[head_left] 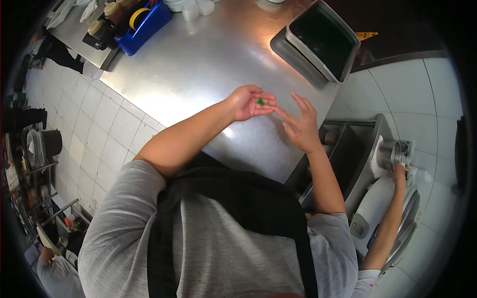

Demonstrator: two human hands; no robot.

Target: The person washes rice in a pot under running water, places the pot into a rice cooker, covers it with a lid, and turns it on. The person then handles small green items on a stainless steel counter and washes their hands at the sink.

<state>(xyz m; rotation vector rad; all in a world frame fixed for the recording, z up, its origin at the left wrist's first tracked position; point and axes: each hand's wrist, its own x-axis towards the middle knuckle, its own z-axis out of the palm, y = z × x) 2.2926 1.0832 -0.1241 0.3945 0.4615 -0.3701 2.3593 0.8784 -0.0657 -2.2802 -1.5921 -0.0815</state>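
Observation:
My left hand (244,103) is turned palm up over the steel table, its fingers held out and slightly curled. A small clump of bright green bits (260,102) rests on those fingers; it looks like chopped herb, but it is too small to be sure. Just to the right is my right hand (301,125), open with fingers apart and nothing seen in it. Its index fingertip reaches the fingertips of my left hand; whether they touch I cannot tell.
On the steel table (198,59) a rectangular metal pan (343,74) with dark green contents sits tilted over another pan (298,57). A blue tape-holding bin (144,35) and plastic cups (190,11) stand far left. At right, another person's arm (390,223) reaches to a metal pot (390,153).

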